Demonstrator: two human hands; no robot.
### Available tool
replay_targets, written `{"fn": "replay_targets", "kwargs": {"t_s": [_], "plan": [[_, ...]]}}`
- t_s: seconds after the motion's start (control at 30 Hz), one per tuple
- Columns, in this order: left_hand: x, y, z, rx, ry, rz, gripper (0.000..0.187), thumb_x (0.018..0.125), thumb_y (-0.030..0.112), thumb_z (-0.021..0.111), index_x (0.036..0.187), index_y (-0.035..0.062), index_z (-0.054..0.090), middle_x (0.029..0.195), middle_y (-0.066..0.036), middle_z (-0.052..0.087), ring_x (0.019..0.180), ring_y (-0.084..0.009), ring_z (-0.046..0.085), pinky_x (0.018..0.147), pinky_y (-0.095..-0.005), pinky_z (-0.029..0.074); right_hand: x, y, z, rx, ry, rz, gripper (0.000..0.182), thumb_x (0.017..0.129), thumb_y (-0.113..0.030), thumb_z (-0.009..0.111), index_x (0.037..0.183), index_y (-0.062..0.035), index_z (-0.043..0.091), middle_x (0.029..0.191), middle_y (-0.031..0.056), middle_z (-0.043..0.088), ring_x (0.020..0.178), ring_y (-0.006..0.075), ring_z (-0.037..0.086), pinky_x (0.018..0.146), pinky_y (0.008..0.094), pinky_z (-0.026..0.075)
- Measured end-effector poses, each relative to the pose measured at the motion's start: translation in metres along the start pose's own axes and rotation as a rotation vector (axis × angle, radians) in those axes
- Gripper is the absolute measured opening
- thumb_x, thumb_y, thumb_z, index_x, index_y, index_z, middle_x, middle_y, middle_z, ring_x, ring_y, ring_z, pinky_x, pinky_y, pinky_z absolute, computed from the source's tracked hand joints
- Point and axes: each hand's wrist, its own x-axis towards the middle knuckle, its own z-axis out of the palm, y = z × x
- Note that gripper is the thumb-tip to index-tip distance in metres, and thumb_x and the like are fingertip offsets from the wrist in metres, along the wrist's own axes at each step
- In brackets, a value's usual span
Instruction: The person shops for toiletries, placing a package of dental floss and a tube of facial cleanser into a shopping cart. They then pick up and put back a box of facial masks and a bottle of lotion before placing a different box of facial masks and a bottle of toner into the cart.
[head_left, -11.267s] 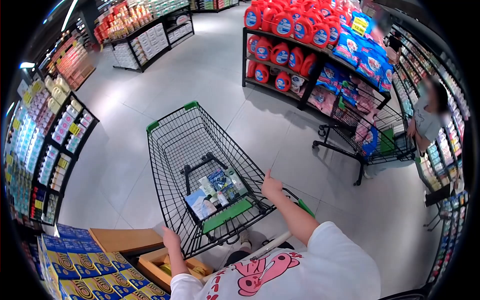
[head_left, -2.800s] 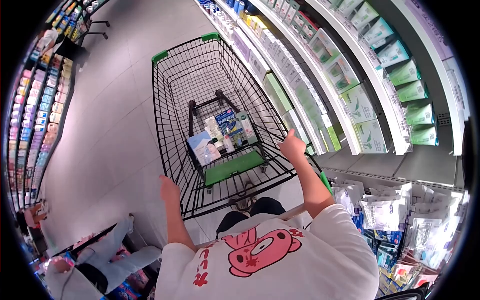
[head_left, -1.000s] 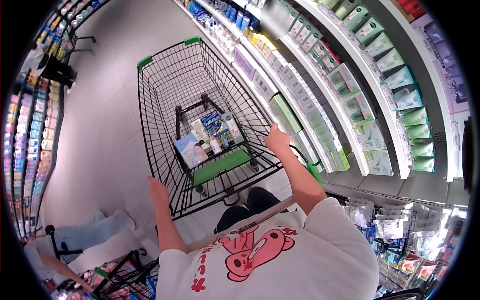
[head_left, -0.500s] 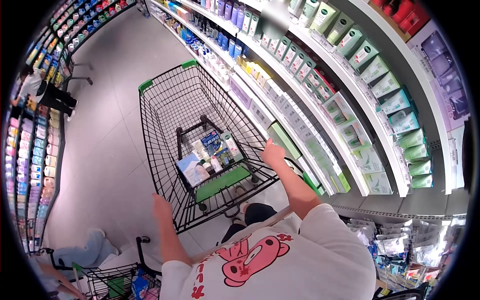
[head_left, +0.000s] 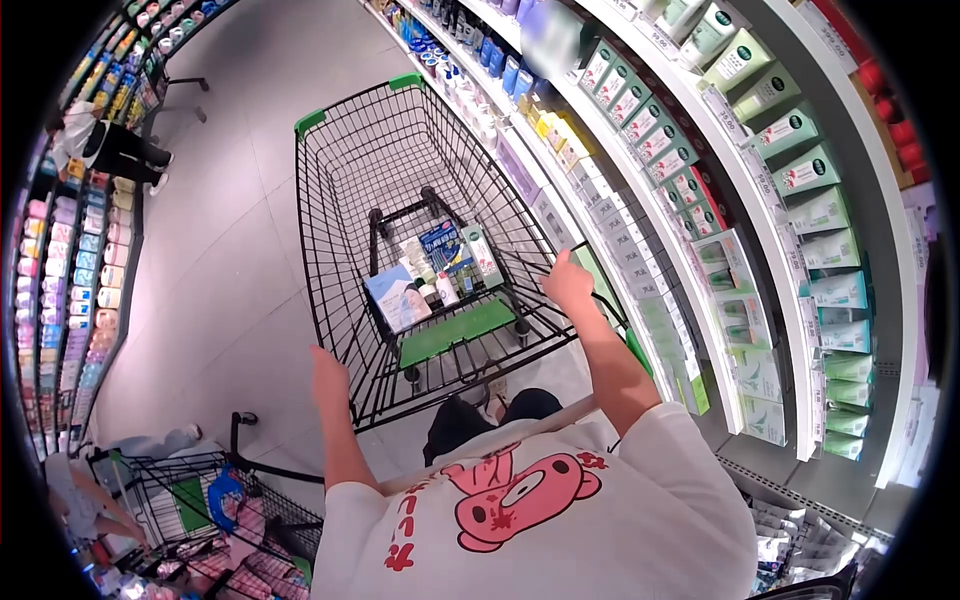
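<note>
A black wire shopping cart [head_left: 385, 130] with green corner caps and a green flap [head_left: 458, 333] stands in front of me. My left hand [head_left: 330, 378] is closed on its near left side, the fingers partly turned away. On the near right side, my right hand [head_left: 568, 282] is wrapped around the cart's edge. Inside the cart lie a white and light-blue box [head_left: 400, 298], a dark-blue pack [head_left: 445, 248], a pale green and white box [head_left: 482, 255] and some small bottles [head_left: 446, 290].
Shelves of green tubes [head_left: 805, 172] and boxes [head_left: 665, 155] run close along the right. Bottles [head_left: 110, 270] line the left shelves, where a person [head_left: 115, 145] bends. Another cart [head_left: 190, 500] and a person's arm [head_left: 100, 500] are at lower left.
The right shelves have shifted down and right in view. More of the other cart at lower left now shows, with pink and blue things in it. Both hands keep their hold.
</note>
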Motion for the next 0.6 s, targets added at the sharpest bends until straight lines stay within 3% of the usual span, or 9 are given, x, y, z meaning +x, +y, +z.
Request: {"fn": "replay_targets", "kwargs": {"t_s": [0.2, 0.37, 0.5, 0.6], "plan": [[0.029, 0.012, -0.009, 0.054, -0.048, -0.063, 0.043, 0.077, 0.001, 0.046, 0.117, -0.0049, 0.033, 0.094, -0.025, 0.057, 0.089, -0.0403, 0.055, 0.075, -0.0442, 0.045, 0.020, -0.016, -0.019, 0.031, -0.082, -0.015, 0.078, 0.070, -0.044, 0.062, 0.122, 0.0046, 0.028, 0.087, 0.0158, 0.063, 0.078, 0.0276, 0.063, 0.064, 0.0364, 0.049], [0.070, 0.013, -0.016, 0.067, -0.045, -0.026, 0.046, 0.076, 0.002, 0.047, 0.119, -0.0051, 0.030, 0.089, -0.025, 0.058, 0.087, -0.0402, 0.056, 0.074, -0.0445, 0.046, 0.044, -0.039, -0.036, 0.041, -0.170, -0.004, 0.088, 0.068, -0.048, 0.063, 0.126, 0.0050, 0.024, 0.092, 0.0163, 0.062, 0.082, 0.0289, 0.062, 0.069, 0.0373, 0.049], [0.109, 0.022, -0.034, 0.086, -0.042, 0.019, 0.045, 0.076, 0.004, 0.048, 0.117, -0.0049, 0.031, 0.088, -0.025, 0.059, 0.087, -0.0401, 0.057, 0.074, -0.0453, 0.046, 0.064, -0.060, -0.045, 0.078, -0.128, -0.009, 0.086, 0.069, -0.048, 0.063, 0.125, 0.0049, 0.025, 0.092, 0.0175, 0.062, 0.084, 0.0301, 0.061, 0.071, 0.0380, 0.048], [0.130, 0.043, -0.060, 0.052, -0.077, -0.081, 0.034, 0.077, 0.007, 0.050, 0.106, -0.0031, 0.035, 0.089, -0.025, 0.059, 0.087, -0.0401, 0.057, 0.074, -0.0455, 0.045, 0.080, -0.079, -0.058, 0.079, -0.170, -0.004, 0.085, 0.070, -0.049, 0.063, 0.123, 0.0050, 0.026, 0.093, 0.0193, 0.061, 0.086, 0.0317, 0.060, 0.073, 0.0386, 0.048]]}}
